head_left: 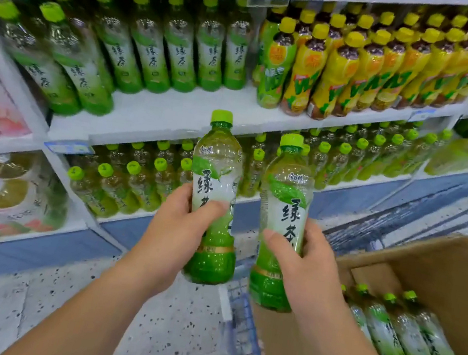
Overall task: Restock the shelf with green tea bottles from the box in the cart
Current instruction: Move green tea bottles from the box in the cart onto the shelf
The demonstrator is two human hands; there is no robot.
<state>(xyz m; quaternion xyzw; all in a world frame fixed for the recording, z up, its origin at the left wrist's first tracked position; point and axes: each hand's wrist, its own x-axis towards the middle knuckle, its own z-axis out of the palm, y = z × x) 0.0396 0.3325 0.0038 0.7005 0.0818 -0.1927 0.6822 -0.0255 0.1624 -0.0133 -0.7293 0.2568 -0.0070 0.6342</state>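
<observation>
Nearest, the box (pixel 439 266) in the cart (pixel 240 313) has spare green tea bottles (pixel 401 345) lying on their sides. Just ahead, the left hand (pixel 177 229) is wrapped round the left bottle (pixel 219 157) and the right hand (pixel 301 265) round the right bottle (pixel 286 190). Both bottles are upright, caps up. Beyond them, the shelf (pixel 175 115) has a bare front edge directly above the left bottle's cap, so the left hand looks nearer to it.
</observation>
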